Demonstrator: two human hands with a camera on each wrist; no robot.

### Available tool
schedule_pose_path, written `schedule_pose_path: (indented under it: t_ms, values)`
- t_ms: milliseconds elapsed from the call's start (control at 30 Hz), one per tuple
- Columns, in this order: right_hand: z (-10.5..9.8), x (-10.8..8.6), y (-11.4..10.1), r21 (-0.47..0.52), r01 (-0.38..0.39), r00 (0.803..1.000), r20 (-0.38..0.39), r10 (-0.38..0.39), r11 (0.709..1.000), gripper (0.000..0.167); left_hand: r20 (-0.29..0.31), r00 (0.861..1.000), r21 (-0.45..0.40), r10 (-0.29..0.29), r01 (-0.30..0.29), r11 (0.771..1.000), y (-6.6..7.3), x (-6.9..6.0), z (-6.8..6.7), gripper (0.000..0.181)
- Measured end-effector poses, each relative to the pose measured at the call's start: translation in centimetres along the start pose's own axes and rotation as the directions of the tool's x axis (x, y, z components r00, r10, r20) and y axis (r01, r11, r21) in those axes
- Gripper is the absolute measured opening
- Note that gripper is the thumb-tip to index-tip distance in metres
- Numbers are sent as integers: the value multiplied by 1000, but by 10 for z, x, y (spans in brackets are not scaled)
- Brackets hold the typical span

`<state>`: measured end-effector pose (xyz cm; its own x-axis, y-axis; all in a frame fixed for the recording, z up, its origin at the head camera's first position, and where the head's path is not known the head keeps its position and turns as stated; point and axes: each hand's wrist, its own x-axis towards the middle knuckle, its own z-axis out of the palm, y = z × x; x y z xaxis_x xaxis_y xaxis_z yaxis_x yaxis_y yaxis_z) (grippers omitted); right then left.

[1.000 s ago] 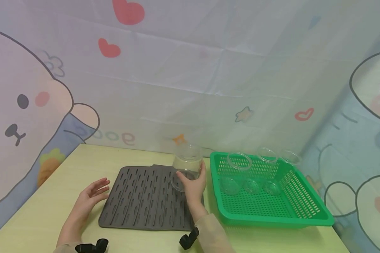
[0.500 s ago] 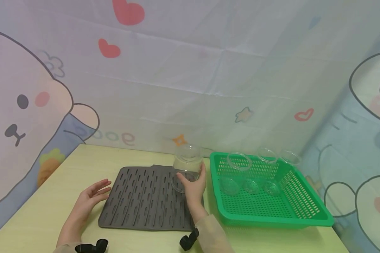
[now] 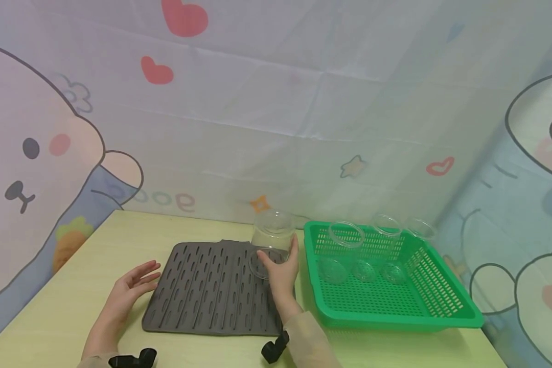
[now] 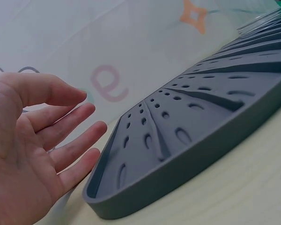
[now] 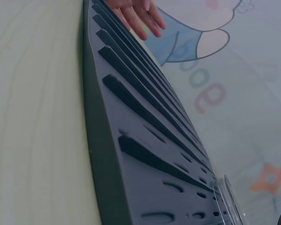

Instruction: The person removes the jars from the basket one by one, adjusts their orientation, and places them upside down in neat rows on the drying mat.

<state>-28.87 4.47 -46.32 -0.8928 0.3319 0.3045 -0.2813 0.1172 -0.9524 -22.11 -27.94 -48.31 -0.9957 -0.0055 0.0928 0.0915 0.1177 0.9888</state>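
Note:
At the back right corner of the dark grey slotted mat (image 3: 211,291), my right hand (image 3: 282,273) grips a clear glass (image 3: 272,237), thumb on its near side and fingers round its right. A round rim at the glass's lower end rests on or just over the mat; contact is unclear. In the right wrist view only the edge of this glass (image 5: 230,201) shows. My left hand (image 3: 128,291) is beside the mat's left edge with relaxed fingers, holding nothing. The left wrist view shows that hand (image 4: 47,140) with its fingertips near the mat's raised rim (image 4: 145,187).
A green perforated basket (image 3: 395,323) stands right of the mat, with three clear glasses (image 3: 347,237) along its back and left part, rims up above the basket's edge. Behind the pale yellow table (image 3: 142,225) hangs a printed cloth (image 3: 267,102).

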Motion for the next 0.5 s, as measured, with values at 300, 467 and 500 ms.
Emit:
schedule_pose_path:
  t_ms: [300, 467, 500]
  values:
    - [-1, 0, 0, -6, -28, 1000, -3, 28, 1000, 104, 8, 999, 24, -37, 37, 999, 3, 0, 1, 63]
    - [-1, 0, 0, -2, -23, 1000, 3, 23, 1000, 106, 13, 999, 28, -45, 44, 999, 4, -1, 1, 64]
    - [-1, 0, 1, -2, -24, 1000, 2, 24, 1000, 108, 12, 999, 28, -48, 48, 998, 4, -1, 1, 64]
